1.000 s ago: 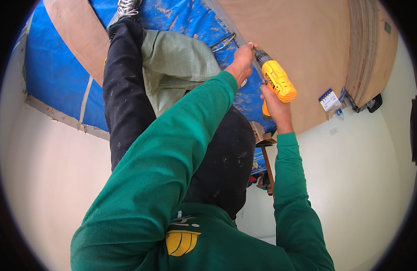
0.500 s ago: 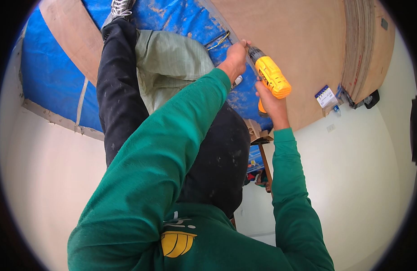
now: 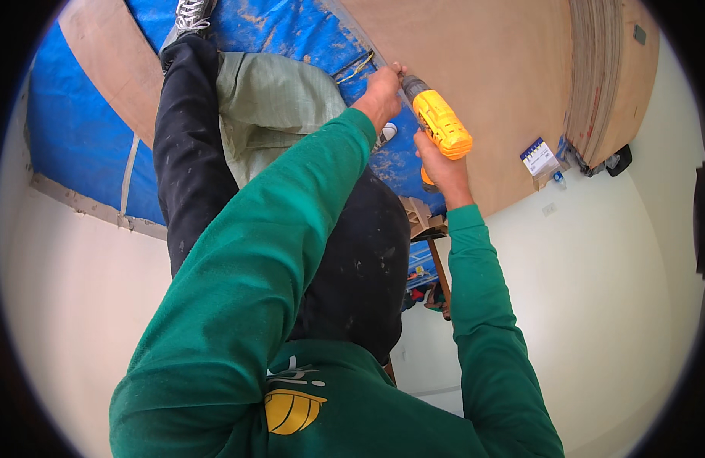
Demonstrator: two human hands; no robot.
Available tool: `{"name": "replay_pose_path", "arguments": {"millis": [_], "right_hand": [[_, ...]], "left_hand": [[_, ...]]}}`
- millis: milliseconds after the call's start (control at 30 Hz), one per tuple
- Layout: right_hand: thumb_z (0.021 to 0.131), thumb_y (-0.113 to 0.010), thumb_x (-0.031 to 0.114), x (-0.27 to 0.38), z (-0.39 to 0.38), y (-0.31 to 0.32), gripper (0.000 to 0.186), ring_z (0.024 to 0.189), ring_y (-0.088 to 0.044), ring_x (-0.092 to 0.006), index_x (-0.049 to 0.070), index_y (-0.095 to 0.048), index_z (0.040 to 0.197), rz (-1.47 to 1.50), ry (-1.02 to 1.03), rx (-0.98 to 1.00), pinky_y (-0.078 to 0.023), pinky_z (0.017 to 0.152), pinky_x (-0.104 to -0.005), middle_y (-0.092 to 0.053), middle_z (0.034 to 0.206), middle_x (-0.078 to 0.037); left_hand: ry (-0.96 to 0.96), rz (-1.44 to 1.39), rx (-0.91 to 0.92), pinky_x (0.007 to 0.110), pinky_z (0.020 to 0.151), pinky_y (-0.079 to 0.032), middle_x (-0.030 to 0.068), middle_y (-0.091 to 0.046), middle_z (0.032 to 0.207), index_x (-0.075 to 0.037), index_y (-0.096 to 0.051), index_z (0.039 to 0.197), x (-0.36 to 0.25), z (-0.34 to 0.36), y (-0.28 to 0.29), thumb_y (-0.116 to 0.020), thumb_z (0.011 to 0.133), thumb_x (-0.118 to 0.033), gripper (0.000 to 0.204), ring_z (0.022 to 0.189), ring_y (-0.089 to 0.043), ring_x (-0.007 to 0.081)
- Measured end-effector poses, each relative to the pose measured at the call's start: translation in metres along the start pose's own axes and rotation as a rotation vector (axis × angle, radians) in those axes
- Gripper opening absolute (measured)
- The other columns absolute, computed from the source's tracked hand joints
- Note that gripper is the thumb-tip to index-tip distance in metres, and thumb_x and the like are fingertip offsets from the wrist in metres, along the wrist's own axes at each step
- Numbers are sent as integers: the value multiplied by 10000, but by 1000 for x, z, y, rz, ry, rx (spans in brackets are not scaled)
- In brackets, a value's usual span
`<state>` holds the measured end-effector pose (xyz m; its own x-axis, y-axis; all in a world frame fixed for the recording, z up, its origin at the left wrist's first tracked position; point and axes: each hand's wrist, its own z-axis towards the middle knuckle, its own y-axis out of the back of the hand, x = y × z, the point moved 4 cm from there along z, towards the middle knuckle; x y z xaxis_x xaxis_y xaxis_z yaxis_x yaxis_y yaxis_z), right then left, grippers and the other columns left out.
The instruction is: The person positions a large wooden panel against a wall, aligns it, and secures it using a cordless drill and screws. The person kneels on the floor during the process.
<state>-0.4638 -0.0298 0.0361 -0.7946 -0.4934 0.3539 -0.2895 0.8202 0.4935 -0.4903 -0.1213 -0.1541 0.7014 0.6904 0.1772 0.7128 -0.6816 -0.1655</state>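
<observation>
My right hand point(image 3: 445, 169) is wrapped around the handle of a yellow cordless drill point(image 3: 442, 126), whose dark chuck points up and to the left. At the tip of the chuck my left hand point(image 3: 382, 93) has its fingertips pinched together. Whatever lies between those fingers is too small to make out. Both hands are above the edge of a large light-brown wooden board point(image 3: 474, 69). A greenish woven sack point(image 3: 280, 99) lies left of my left hand, between my legs.
Blue sheeting point(image 3: 70, 130) covers the floor, with a curved wooden panel point(image 3: 112, 61) on it. A stack of boards point(image 3: 593, 84) stands at the far right. Nearer are a white-and-blue box point(image 3: 539, 159) and a dark phone-like object point(image 3: 639, 33). Wood pieces point(image 3: 420, 217) lie below the drill.
The whole view has shifted slightly, so everything appears a little farther left. My hands keep the same grips, with the drill's tip still at my left fingertips.
</observation>
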Motion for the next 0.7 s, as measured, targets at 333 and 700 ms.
{"name": "replay_pose_path", "arguments": {"millis": [333,700], "right_hand": [[874,-790,257,18,-7,2,317,1017,-706,-461,30,-720,1084,52,157,-55,-583,846,-473,-765,1030,-223],[864,-777,368,27,-9,13,336,936,-696,-463,60,-675,952,-240,231,-55,-560,771,-527,-744,949,-216]], "left_hand": [[125,-6,180,449,815,-584,55,-628,912,-81,-589,1032,-4,40,14,-538,1123,-276,221,832,-623,231],[130,177,201,489,939,-568,143,-685,1052,-28,-602,1183,-34,1,22,-410,1160,-364,387,992,-671,322]]}}
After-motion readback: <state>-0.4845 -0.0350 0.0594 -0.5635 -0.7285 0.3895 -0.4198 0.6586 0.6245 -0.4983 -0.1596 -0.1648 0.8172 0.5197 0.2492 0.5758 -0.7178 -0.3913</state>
